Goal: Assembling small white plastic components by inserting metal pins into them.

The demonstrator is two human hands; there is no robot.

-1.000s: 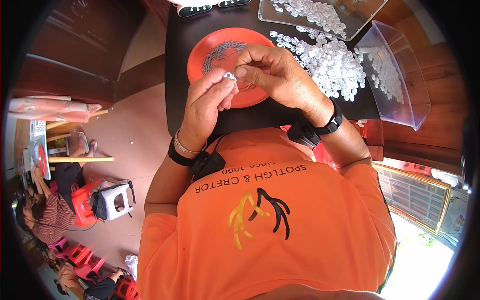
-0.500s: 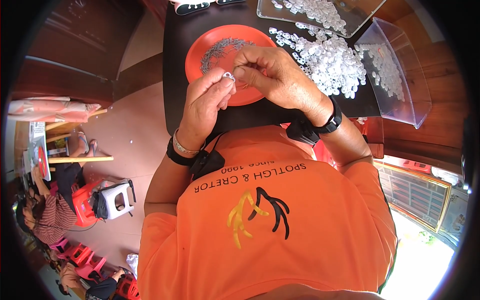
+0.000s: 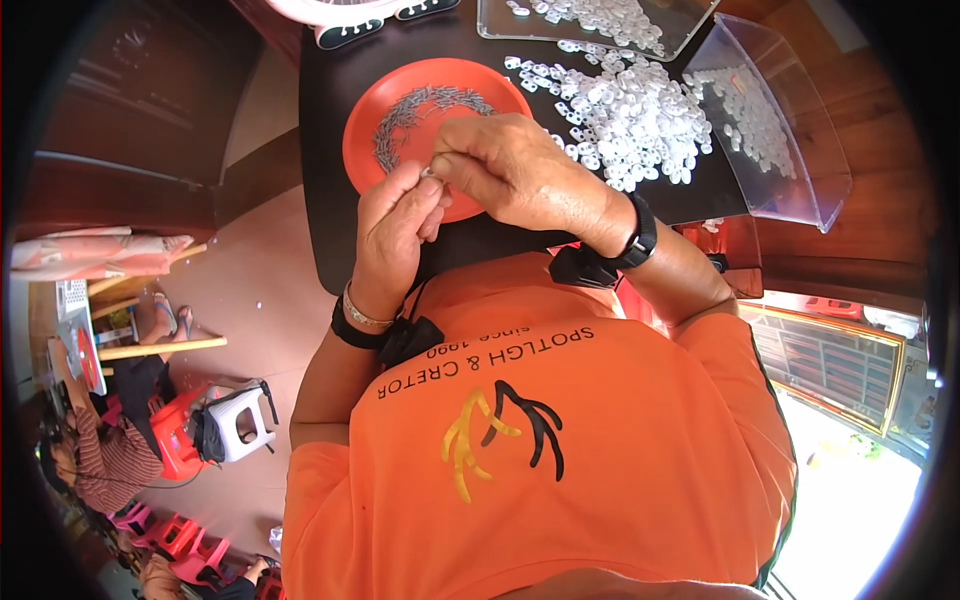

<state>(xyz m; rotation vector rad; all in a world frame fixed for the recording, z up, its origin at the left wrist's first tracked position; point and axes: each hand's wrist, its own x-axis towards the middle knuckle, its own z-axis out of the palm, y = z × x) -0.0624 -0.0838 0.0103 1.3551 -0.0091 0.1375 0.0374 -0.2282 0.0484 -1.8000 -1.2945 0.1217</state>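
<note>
My left hand point(image 3: 392, 235) pinches a small white plastic cable clip point(image 3: 428, 173) between thumb and fingertips, only a sliver of it showing. Right against it are the fingertips of my right hand point(image 3: 525, 180), closed in a pinch; whatever they grip is hidden. Both hands are over the near part of a round red plate point(image 3: 362, 165). Thin grey nails point(image 3: 392, 128) lie in a curved band across that plate. Just beyond my right hand, a large heap of white cable clips point(image 3: 650, 125) is spread on the dark table point(image 3: 325, 215).
A clear plastic bin point(image 3: 825, 205) with more clips lies at the table's right side. Another clear tray point(image 3: 490, 25) of clips is at the back. Black-and-white shoes point(image 3: 350, 32) show at the far edge. Left, a seated person point(image 3: 115, 460) is near red and white stools point(image 3: 240, 425).
My right fingertips have closed in on the clip in my left hand and now cover most of it. The whole view has shifted slightly.
</note>
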